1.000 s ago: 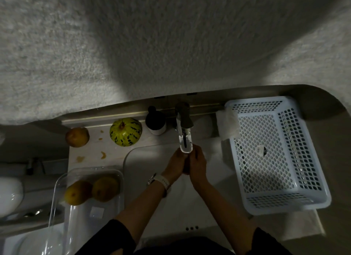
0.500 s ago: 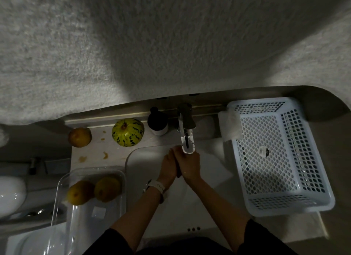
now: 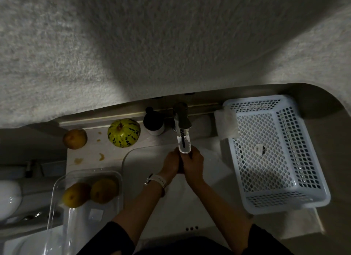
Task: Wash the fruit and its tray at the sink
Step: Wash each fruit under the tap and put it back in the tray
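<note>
My left hand [image 3: 170,164] and my right hand [image 3: 194,166] are pressed together over the white sink [image 3: 141,165], just under the faucet spout [image 3: 183,140]. I see no fruit between them. A clear tray [image 3: 57,190] sits left of the sink with two yellow-brown fruits [image 3: 76,195] [image 3: 104,190] in its far end. On the counter behind it lie another brown fruit [image 3: 75,138] and a yellow-green striped melon [image 3: 123,132].
A dark soap bottle [image 3: 153,123] stands left of the faucet. A white perforated basket [image 3: 305,159] fills the counter right of the sink, with a white cloth [image 3: 226,125] at its far left corner. Small stains mark the counter near the melon.
My hands have kept rubbing against each other under the spout; the right hand has slid over the left. The fruit and tray have not moved.
</note>
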`<state>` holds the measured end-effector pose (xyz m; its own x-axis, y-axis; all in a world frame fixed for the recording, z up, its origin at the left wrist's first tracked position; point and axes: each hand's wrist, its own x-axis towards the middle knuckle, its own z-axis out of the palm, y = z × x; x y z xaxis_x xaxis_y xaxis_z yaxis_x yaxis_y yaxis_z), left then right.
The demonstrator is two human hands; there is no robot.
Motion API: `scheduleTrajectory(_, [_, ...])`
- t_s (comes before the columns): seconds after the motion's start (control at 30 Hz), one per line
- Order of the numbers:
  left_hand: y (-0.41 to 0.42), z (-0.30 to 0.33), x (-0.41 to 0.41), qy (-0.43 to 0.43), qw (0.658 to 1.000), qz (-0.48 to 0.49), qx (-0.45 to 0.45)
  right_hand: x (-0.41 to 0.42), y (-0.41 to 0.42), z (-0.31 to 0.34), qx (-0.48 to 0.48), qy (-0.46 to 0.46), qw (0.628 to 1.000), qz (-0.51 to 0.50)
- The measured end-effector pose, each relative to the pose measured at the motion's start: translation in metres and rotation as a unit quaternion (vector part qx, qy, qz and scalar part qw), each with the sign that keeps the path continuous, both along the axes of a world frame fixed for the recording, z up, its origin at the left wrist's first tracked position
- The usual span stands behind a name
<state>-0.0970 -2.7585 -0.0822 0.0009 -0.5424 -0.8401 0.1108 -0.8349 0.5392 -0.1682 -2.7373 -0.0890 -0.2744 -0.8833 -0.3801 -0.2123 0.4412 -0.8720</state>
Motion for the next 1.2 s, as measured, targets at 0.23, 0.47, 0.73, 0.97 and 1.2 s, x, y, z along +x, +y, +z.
scheduleTrajectory(0.23, [0.019,0.0,-0.006,-0.097,0.973,-0.037,-0.205,0.0,-0.02,0.001,0.143,-0.107,0.971,-0.159])
scheduleTrajectory(0.47, [0.018,-0.005,-0.011,-0.152,0.961,-0.046,-0.228,0.0,-0.015,0.003,0.116,-0.05,0.985,-0.113])
scheduleTrajectory(0.73, [-0.001,0.0,0.016,-0.016,0.999,-0.051,-0.003,0.009,-0.004,0.003,0.0,0.0,1.0,0.018])
scheduleTrajectory(0.97, [0.001,0.01,0.028,0.164,0.981,0.022,0.099,0.006,-0.003,0.0,0.032,0.023,0.996,0.083])
scheduleTrajectory(1.2, [0.011,-0.009,0.01,-0.024,0.996,-0.053,-0.066,-0.001,-0.001,0.0,0.061,-0.046,0.997,0.011])
